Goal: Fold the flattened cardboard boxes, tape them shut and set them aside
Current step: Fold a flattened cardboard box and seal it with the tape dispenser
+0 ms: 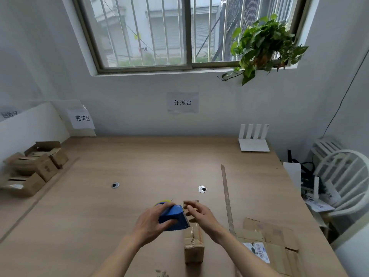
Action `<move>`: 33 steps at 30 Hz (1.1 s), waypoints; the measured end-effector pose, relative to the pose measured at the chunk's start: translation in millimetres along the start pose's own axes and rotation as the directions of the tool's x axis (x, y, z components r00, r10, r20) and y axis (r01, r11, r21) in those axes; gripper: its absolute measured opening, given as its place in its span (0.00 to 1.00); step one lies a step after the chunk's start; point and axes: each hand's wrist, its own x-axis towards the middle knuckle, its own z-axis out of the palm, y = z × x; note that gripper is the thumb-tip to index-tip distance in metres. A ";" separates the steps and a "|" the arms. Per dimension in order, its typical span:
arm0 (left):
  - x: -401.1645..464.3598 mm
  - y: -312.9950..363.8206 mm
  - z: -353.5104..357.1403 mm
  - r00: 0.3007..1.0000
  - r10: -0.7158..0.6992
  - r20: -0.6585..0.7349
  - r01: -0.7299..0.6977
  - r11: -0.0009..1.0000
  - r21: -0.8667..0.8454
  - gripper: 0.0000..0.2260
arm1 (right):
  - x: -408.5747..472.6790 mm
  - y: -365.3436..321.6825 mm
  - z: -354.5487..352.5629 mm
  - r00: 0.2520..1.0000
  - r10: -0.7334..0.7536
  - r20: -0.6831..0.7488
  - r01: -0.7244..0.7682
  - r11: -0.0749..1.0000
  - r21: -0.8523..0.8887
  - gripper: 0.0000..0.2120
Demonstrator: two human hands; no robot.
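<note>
The left hand [151, 220] grips a blue tape dispenser [174, 217] against a folded cardboard box [193, 242]; the right hand [197, 211] rests on it.

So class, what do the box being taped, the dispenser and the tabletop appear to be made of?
Box: brown corrugated cardboard, matte, with glossy clear tape along the top.
Dispenser: probably moulded plastic, smooth blue body.
Tabletop: wood-look surface, likely laminate; faint grain, even sheen.

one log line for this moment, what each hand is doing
step: taping box | left hand: grips blue tape dispenser | right hand: open, over box | table
</note>
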 end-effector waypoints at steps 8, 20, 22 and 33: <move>4.1 3.7 -3.7 1.000 0.028 0.003 -0.028 0.999 0.027 0.22 | -7.0 -7.1 -7.3 0.997 -0.005 0.071 0.007 1.000 -0.025 0.17; 2.2 6.7 4.7 0.994 0.042 0.103 -0.047 0.998 0.039 0.24 | -2.0 16.0 -15.6 0.995 -0.024 -0.096 0.021 0.999 -0.031 0.03; 1.9 8.5 8.7 0.991 0.043 0.128 -0.050 0.997 0.055 0.26 | -3.7 22.9 -14.9 0.995 -0.005 -0.098 -0.003 0.997 -0.079 0.04; -15.1 -23.9 22.8 0.938 -0.185 0.293 0.153 0.980 0.128 0.19 | -29.7 108.8 -49.6 0.872 0.328 -0.363 -0.371 0.927 -0.054 0.05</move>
